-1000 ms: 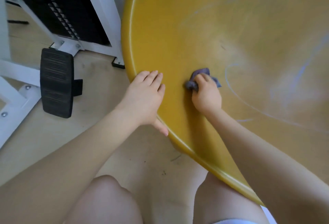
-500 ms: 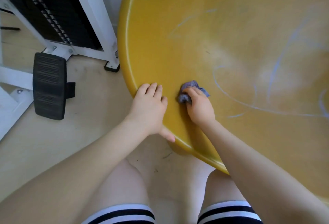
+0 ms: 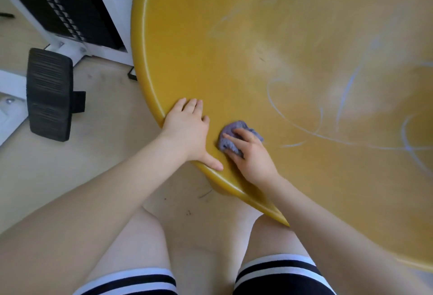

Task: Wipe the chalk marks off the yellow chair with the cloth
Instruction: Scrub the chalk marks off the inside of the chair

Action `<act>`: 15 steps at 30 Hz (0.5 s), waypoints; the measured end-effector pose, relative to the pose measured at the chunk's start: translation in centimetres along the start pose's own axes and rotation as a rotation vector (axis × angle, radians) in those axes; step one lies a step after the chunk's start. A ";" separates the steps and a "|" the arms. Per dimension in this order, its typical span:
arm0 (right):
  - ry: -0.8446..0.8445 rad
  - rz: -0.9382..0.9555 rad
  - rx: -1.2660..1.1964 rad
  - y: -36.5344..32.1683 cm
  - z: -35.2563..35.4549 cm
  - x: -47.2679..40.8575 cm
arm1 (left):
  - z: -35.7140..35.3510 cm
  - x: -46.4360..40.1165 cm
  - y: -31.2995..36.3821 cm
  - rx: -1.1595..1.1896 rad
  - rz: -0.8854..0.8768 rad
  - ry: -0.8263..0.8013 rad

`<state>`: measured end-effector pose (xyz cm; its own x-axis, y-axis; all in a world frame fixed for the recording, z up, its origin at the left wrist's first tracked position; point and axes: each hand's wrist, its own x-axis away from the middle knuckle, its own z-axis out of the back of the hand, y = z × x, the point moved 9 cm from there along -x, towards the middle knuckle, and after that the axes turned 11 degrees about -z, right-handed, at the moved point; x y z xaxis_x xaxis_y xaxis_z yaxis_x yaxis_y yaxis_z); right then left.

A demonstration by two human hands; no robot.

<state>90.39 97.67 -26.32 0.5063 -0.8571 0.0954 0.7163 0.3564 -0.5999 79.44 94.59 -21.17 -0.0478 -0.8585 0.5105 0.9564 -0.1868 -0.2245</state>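
Note:
The yellow chair (image 3: 210,48) fills the upper right as a broad curved shell. Pale blue chalk marks (image 3: 346,93) curl across its right half, with fainter ones further up. My right hand (image 3: 251,154) grips a small crumpled purple-grey cloth (image 3: 230,134) and presses it on the shell near the front rim. Just left of it, my left hand (image 3: 187,130) lies on the rim with fingers flat on the shell and the thumb along the edge.
A black ribbed pad (image 3: 49,94) lies on the pale floor (image 3: 105,149) at left. Behind it stands a white frame with a black panel (image 3: 70,8). My bare knees and striped shorts (image 3: 276,273) sit below the chair's rim.
The view has shifted, so the chair and hands sit lower in frame and my shorts show. My right hand has drawn the cloth back toward the front rim, closer to my left hand.

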 end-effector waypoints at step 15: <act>0.095 0.028 0.093 0.1 1.0 0.4 | -0.6 -0.8 0.6 0.021 0.010 -0.080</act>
<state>91.13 97.74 -25.56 0.4821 -0.8761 0.0017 0.7461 0.4096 -0.5249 79.93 94.85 -22.20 -0.0159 -0.8194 0.5730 0.9625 -0.1676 -0.2131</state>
